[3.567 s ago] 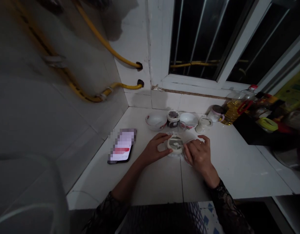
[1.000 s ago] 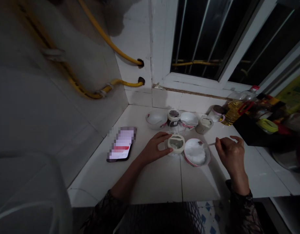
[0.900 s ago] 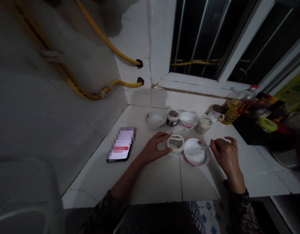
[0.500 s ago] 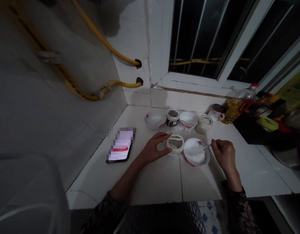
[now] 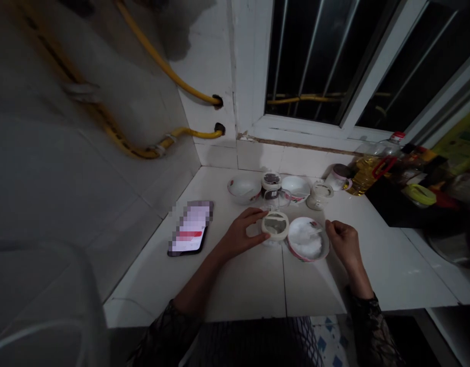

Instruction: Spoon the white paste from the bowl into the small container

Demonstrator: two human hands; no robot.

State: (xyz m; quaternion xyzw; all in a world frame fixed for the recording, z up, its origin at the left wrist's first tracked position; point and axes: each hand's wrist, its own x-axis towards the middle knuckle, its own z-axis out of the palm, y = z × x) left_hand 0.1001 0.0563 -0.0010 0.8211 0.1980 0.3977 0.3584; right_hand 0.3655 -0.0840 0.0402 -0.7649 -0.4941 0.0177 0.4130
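Observation:
My left hand (image 5: pixel 240 232) is curled around the left side of a small clear spice jar (image 5: pixel 275 227) with a white rim, its thumb and fingers pressed on the rim. The jar's clear flip lid stands raised at the back. Just right of it sits a bowl (image 5: pixel 327 251) with a red-patterned side, holding a white, grainy powder (image 5: pixel 304 240). My right hand (image 5: pixel 345 243), closed in a pinch at the bowl's right edge, grips the end of a small spoon (image 5: pixel 316 230). The spoon's tip rests in the powder; the fingers hide most of its handle.
Behind stand a white bowl (image 5: pixel 243 190), a dark-filled jar (image 5: pixel 271 182), another bowl (image 5: pixel 296 187) and a jar with pale contents (image 5: pixel 319 195). A phone (image 5: pixel 191 228) lies left. An oil bottle (image 5: pixel 367 171) and a dark box (image 5: pixel 391 206) are at the right.
My right hand has shifted slightly left, with the spoon moving further over the powder. My left hand and the jar stay practically in place.

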